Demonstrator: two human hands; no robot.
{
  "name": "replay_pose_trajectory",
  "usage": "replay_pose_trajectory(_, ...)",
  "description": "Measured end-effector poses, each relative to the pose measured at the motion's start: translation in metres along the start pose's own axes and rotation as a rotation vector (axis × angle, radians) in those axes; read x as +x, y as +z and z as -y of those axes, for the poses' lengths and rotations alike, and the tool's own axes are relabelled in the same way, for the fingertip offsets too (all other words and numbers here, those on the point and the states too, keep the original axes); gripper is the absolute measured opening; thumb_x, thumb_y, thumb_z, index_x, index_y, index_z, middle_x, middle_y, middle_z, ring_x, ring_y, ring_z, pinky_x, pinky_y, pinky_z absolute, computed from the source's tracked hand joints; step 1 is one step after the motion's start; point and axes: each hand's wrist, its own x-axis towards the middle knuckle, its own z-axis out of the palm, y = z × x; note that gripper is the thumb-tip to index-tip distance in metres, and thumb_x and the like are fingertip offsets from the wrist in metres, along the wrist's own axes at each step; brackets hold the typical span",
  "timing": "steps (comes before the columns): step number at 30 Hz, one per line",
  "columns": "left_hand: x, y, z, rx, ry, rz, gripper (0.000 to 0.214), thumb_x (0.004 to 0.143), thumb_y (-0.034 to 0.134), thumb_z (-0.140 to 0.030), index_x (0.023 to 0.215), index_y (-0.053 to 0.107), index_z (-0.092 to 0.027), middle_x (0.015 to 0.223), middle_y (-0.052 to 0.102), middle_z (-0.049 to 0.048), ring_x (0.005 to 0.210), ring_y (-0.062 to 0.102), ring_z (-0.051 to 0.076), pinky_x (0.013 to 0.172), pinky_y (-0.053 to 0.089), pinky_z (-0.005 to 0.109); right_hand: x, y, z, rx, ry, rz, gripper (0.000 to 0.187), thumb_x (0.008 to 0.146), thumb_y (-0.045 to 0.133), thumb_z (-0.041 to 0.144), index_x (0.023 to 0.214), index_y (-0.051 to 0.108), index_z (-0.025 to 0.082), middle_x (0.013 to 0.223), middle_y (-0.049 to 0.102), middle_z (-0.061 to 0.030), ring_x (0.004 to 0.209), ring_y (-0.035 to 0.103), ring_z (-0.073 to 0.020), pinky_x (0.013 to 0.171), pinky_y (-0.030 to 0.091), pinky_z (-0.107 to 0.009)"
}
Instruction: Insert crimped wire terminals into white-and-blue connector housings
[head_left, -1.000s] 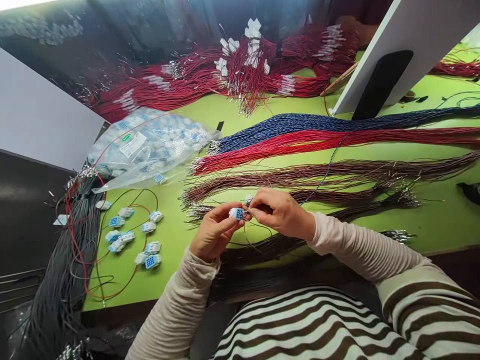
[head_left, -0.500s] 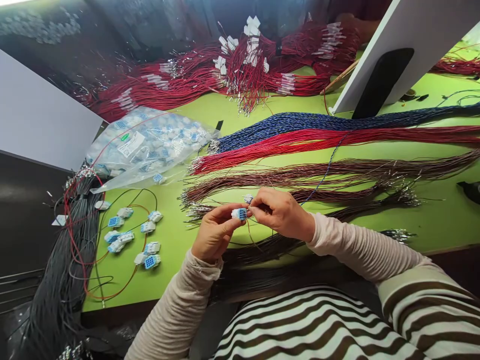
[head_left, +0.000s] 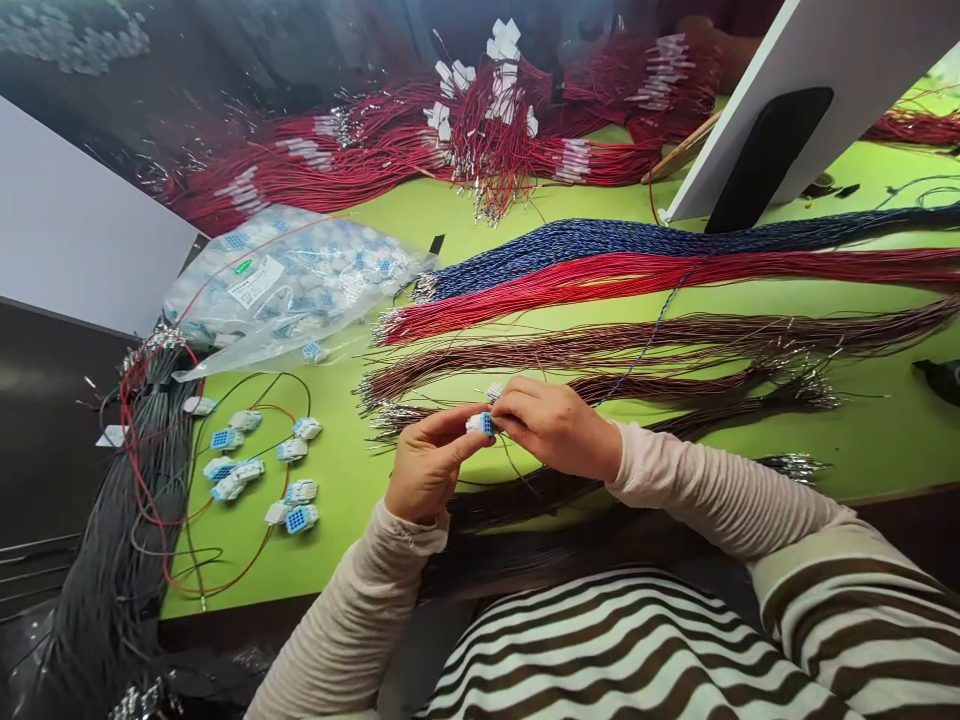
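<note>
On the green work table [head_left: 862,450], a clear plastic bag of connectors [head_left: 289,285] lies behind the loose white-and-blue plastic connectors [head_left: 259,470], the long black wire bundle [head_left: 124,500] lies left of them, and the red wire bundles [head_left: 360,160] lie behind the bag.

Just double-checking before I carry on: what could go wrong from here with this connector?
The blue-and-white plastic connector, pinched between the left hand and right hand, is small, so it might slip and get lost in the dark wire bundle below. The right sleeve lies close to that bundle's crimped metal terminals and could snag them, tangling the wires.
</note>
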Motion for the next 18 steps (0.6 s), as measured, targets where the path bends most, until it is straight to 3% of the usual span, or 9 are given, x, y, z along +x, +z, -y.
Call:
replay_pose_trajectory(6, -0.0002, 0.0009, -0.0055, -0.036, -0.021, 0.043, 0.031, 0.051, 0.088, -0.021, 0.080, 0.077, -0.019, 0.079, 0.075, 0.0048, 0.067, 0.067, 0.013, 0.058, 0.055, 0.017, 0.0052, -0.0068, -0.0028, 0.248, 0.048, -0.036, 0.007, 0.088, 0.058, 0.021, 0.084, 0.060, 0.015, 0.077, 0.064, -0.0031, 0.071, 0.058, -0.0106, 0.066, 0.046, -0.022)
replay_pose_trajectory(14, -0.0015, -0.0060, 0.0025, 0.152, 0.080, 0.035, 0.033, 0.055, 0.086, -0.018, 0.086, 0.077, -0.020, 0.087, 0.076, 0.0061, 0.075, 0.069, 0.018, 0.073, 0.058, 0.028, 0.0029, -0.0004, -0.0025, 0.097, 0.008, 0.039, 0.012, 0.089, 0.048, 0.015, 0.079, 0.056, 0.015, 0.075, 0.059, -0.0045, 0.068, 0.052, -0.0125, 0.063, 0.043, -0.024)
replay_pose_trajectory(18, 0.0001, -0.0059, 0.0003, 0.104, 0.029, 0.065, 0.031, 0.054, 0.087, -0.023, 0.083, 0.077, -0.019, 0.080, 0.075, 0.0062, 0.066, 0.068, 0.018, 0.064, 0.057, 0.027, 0.0046, -0.0063, -0.0068, 0.182, -0.002, 0.141, 0.013, 0.090, 0.049, 0.017, 0.082, 0.058, 0.014, 0.078, 0.060, -0.0051, 0.071, 0.055, -0.0127, 0.065, 0.045, -0.025)
